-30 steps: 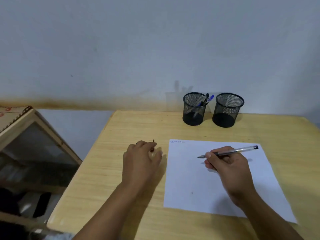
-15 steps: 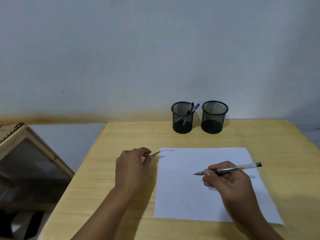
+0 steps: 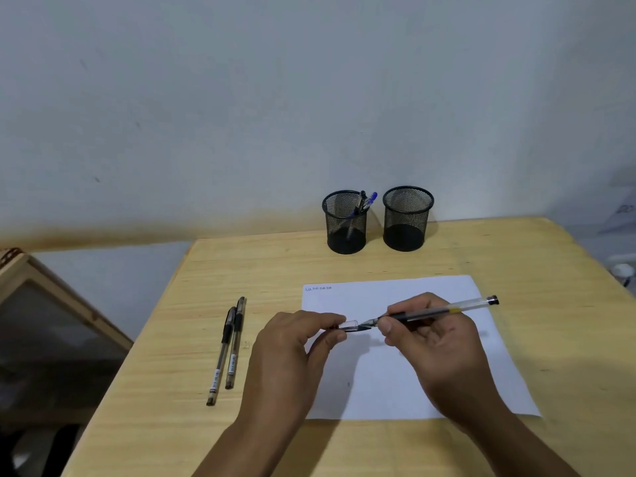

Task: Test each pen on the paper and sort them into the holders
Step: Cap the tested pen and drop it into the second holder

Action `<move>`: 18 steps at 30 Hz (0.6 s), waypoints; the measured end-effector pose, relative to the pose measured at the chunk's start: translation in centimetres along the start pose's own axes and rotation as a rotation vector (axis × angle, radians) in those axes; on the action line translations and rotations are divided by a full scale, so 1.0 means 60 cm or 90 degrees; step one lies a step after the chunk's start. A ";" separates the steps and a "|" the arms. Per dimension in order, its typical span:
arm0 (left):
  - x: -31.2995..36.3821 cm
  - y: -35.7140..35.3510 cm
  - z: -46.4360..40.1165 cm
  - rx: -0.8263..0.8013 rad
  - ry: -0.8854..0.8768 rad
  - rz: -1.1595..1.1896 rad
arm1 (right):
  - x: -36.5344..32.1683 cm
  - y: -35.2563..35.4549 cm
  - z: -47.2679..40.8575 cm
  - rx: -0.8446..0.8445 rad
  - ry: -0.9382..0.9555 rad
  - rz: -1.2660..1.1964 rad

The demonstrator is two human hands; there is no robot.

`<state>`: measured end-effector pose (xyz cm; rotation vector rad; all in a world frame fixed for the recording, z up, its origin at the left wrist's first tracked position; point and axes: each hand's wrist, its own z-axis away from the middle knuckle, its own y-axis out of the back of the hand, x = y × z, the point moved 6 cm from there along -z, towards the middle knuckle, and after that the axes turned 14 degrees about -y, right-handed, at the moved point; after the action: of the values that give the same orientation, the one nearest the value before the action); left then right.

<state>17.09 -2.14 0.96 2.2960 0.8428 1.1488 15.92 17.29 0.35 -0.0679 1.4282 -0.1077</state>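
My right hand (image 3: 437, 346) grips a clear-barrelled pen (image 3: 447, 309) above the white paper (image 3: 385, 383), its tip pointing left. My left hand (image 3: 292, 352) pinches a clear pen cap (image 3: 347, 326), whose mouth meets the pen's tip. A short line of blue scribbles (image 3: 318, 288) marks the paper's far left corner. Two capped pens (image 3: 229, 346) lie side by side on the table, left of my left hand. At the back stand two black mesh holders: the left holder (image 3: 345, 222) contains a few pens, the right holder (image 3: 407, 218) looks empty.
The wooden table (image 3: 550, 321) ends close to a pale wall behind the holders. Its left edge drops to a wood-framed glass panel (image 3: 51, 321) leaning below. A small white object (image 3: 623, 270) sits past the right edge.
My left hand moved right from the table onto the paper, bringing the cap to the pen's tip. The two pens it covered now lie exposed. The view has tilted up.
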 end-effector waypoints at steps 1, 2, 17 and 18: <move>0.002 -0.002 0.002 0.000 -0.008 -0.003 | 0.003 0.001 0.001 0.001 -0.005 0.000; 0.005 -0.003 0.004 -0.005 -0.017 -0.008 | 0.006 0.001 0.003 0.002 -0.011 -0.002; 0.031 -0.009 0.043 0.007 -0.035 0.087 | 0.028 -0.007 0.041 -0.006 -0.069 -0.006; 0.030 -0.009 0.046 0.000 -0.029 0.091 | 0.029 -0.009 0.045 -0.008 -0.068 -0.002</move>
<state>20.05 -0.82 0.09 2.4056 0.6717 1.1503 18.80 16.48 -0.89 -0.0846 1.3225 -0.0961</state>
